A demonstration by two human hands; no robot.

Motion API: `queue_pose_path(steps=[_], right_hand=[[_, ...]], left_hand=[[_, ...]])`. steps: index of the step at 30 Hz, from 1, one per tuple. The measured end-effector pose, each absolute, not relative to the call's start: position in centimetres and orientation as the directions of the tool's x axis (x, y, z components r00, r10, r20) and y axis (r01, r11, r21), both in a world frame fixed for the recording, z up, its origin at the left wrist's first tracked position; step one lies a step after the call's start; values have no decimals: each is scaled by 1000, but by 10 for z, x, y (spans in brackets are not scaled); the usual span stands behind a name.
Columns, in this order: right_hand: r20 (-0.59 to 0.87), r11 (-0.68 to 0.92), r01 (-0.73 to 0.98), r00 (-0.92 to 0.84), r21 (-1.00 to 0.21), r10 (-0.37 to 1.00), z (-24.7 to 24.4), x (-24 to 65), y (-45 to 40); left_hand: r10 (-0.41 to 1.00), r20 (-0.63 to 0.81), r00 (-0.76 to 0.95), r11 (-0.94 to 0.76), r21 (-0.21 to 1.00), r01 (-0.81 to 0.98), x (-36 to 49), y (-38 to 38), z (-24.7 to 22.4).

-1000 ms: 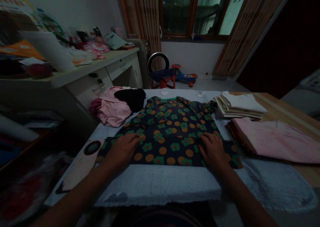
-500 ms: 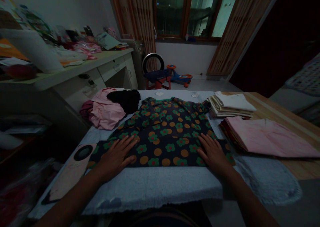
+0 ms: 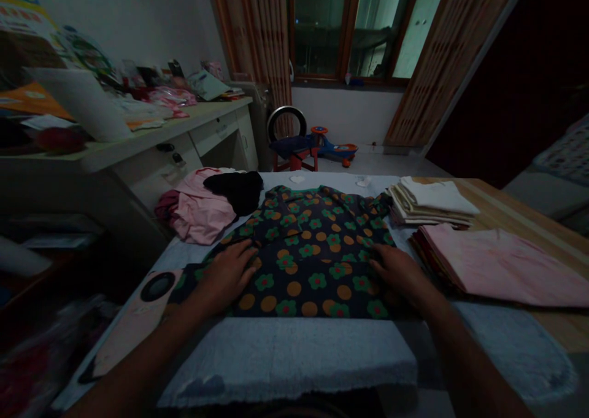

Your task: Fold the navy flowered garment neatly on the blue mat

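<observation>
A dark long-sleeved top (image 3: pixel 317 258) with green flowers and orange dots lies spread out, its neckline facing away from me. A crease line runs across it near the front, as if its lower part were turned up. My left hand (image 3: pixel 232 274) rests palm down on the left side of the cloth, fingers stretched forward. On the right side my right hand (image 3: pixel 396 270) also lies on the fabric, fingers extended and slightly bent. Neither hand grips anything. Under the top is a light blue cloth (image 3: pixel 285 350) covering the table.
Crumpled pink clothing (image 3: pixel 200 209) and a black garment (image 3: pixel 239 191) lie at the back left. Folded pale clothes (image 3: pixel 432 200) and a folded pink garment (image 3: pixel 501 261) are stacked on the right. A pink flat item (image 3: pixel 131 326) lies at the front left; a cluttered desk (image 3: pixel 184 126) stands beyond.
Both hands have slid forward a little over the top, away from its near edge. The whole view has shifted slightly as well.
</observation>
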State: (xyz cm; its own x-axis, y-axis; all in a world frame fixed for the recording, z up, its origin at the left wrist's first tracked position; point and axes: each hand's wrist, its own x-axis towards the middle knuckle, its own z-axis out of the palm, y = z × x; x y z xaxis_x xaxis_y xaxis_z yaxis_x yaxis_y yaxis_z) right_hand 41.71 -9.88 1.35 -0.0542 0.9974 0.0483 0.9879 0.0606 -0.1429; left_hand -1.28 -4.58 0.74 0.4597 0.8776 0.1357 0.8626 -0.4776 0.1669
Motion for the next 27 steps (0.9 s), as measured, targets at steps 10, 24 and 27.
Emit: queue_pose_path(steps=[10, 24, 27], right_hand=[[77, 209, 969, -200, -132, 977, 26, 322, -2], [239, 185, 939, -117, -288, 964, -25, 328, 8], [241, 187, 933, -114, -308, 964, -28, 330, 10]], left_hand=[[926, 147, 348, -360, 60, 931, 62, 26, 8], [990, 58, 130, -135, 100, 986, 16, 84, 18], [956, -33, 292, -291, 9, 957, 18, 89, 17]])
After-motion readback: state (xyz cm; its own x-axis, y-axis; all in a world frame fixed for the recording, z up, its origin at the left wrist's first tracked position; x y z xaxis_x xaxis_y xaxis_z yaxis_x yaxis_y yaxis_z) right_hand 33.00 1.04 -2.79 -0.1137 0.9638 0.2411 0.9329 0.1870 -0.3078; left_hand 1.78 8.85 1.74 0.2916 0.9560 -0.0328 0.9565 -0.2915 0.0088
